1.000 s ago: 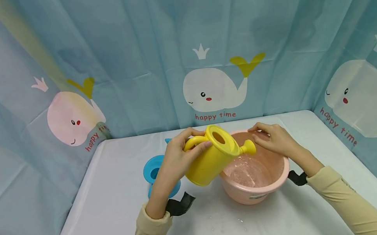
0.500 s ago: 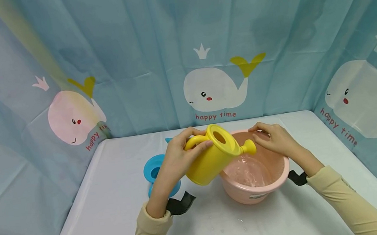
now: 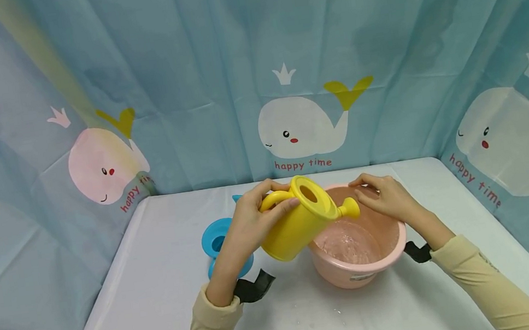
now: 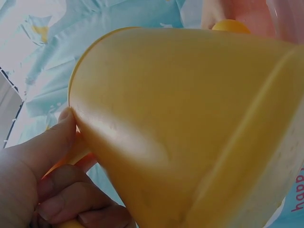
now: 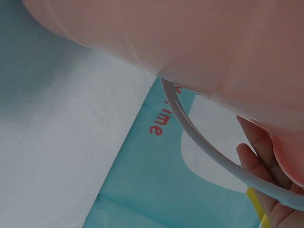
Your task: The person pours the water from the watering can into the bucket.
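Observation:
My left hand grips the handle of a yellow watering can, which tilts to the right. Its sprinkler head hangs over a pink bucket. Rippling water lies in the bucket's bottom; a stream from the can cannot be made out. At the bucket's far right, my right hand holds the rim. The can's body fills most of the left wrist view, with my thumb against its edge. In the right wrist view my fingers show behind the bucket's pale bail handle.
Behind my left forearm a blue plastic toy with round parts stands on the white table, partly hidden. A few water drops dot the table in front of the bucket. A blue curtain with printed whales encloses the back and sides.
The bright ripples in the bucket's water have shifted and the pale streak there has faded. Both hands, the watering can and the bucket hold their places.

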Demonstrator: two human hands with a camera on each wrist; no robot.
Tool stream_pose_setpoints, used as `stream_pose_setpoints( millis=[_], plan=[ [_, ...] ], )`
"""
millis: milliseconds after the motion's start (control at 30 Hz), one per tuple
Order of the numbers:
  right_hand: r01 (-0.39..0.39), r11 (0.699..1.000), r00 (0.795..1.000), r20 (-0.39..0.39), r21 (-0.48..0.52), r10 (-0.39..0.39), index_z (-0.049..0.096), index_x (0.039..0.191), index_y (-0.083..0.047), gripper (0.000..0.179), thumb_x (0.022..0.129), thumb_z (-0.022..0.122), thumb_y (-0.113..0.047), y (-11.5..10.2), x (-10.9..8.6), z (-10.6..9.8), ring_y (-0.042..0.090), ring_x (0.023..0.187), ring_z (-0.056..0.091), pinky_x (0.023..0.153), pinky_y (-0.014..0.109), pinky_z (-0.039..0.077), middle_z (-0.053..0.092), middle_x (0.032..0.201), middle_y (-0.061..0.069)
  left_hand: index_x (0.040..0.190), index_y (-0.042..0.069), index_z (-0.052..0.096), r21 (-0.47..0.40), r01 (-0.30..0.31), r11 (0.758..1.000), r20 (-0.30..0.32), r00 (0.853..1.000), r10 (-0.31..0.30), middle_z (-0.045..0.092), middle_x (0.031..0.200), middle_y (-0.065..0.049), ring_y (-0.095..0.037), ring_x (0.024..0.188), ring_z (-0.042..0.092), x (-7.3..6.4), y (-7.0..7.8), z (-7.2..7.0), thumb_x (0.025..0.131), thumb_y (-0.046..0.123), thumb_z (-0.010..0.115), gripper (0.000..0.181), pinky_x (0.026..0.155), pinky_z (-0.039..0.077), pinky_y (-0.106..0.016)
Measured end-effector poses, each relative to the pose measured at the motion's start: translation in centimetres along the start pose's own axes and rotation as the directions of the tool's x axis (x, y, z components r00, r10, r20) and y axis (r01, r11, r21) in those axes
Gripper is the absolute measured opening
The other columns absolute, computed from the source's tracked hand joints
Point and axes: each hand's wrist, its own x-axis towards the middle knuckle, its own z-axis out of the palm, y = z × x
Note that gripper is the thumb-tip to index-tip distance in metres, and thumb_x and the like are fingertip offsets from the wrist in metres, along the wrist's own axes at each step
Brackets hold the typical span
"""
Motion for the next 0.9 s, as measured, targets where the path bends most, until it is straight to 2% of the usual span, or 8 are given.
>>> stream_pose_setpoints(
  millis=[367, 900],
  plan=[
    [0.004, 1.000, 1.000, -0.006, 0.003, -0.004, 0.064, 0.099, -0.018, 0.012, 0.087, 0.063, -0.021, 0.18, -0.04, 0.11, 0.023, 0.090, 0.066, 0.077, 0.042, 0.053, 0.070, 0.099, 0.002, 0.101, 0.025, 0.063, 0.003, 0.003, 1.000, -0.003, 1.000, -0.003, 0.060, 0.091, 0.003, -0.020, 0.076, 0.052, -0.14, 0.03, 0.01, 0.082, 0.041, 0.067, 0.025, 0.063, 0.046, -0.031],
    [-0.001, 1.000, 1.000, -0.003, 0.004, 0.001, 0.064, 0.099, -0.017, 0.012, 0.087, 0.064, -0.019, -0.02, -0.03, -0.01, 0.023, 0.090, 0.066, 0.077, 0.041, 0.053, 0.070, 0.099, 0.003, 0.102, 0.023, 0.063, 0.011, 0.006, 1.000, -0.008, 1.000, -0.006, 0.061, 0.090, 0.002, -0.020, 0.074, 0.051, -0.06, 0.08, 0.04, 0.082, 0.039, 0.067, 0.026, 0.062, 0.045, -0.030]
  ],
)
